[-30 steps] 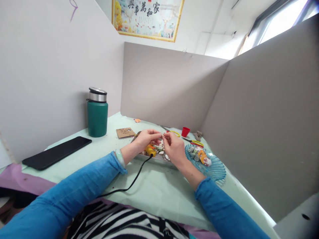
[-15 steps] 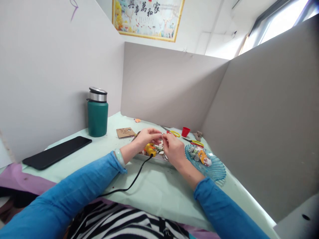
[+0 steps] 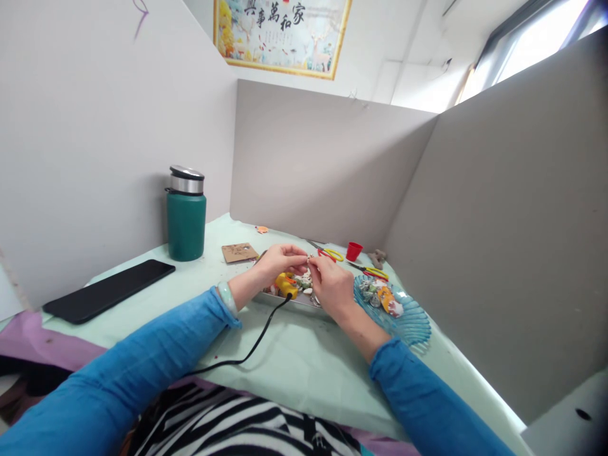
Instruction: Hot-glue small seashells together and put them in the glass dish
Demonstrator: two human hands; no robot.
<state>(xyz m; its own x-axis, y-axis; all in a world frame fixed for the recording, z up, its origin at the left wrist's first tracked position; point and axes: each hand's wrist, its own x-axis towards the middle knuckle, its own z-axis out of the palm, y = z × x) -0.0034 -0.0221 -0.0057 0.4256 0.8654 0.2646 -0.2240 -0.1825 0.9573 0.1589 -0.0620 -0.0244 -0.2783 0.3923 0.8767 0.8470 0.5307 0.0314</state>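
Note:
My left hand [image 3: 278, 262] and my right hand [image 3: 329, 283] meet over a metal tray [image 3: 285, 301], fingertips pinched together on a tiny piece too small to name. Beneath them in the tray lie a yellow glue gun [image 3: 286, 285] and several small shells. The gun's black cord [image 3: 247, 354] runs back toward me across the pale green table cover. Both forearms wear blue sleeves, and a pale bangle sits on my left wrist.
A blue shell-shaped glass dish [image 3: 411, 323] with trinkets sits right of the tray. Behind it lie yellow-handled scissors [image 3: 332, 254], pliers [image 3: 373, 272] and a red cup [image 3: 353, 251]. A green flask [image 3: 185, 215], brown card [image 3: 239, 253] and black phone [image 3: 107, 290] are on the left. Grey partitions enclose the desk.
My right hand has shifted slightly left and closer to my left hand. The pinch between them stays in place.

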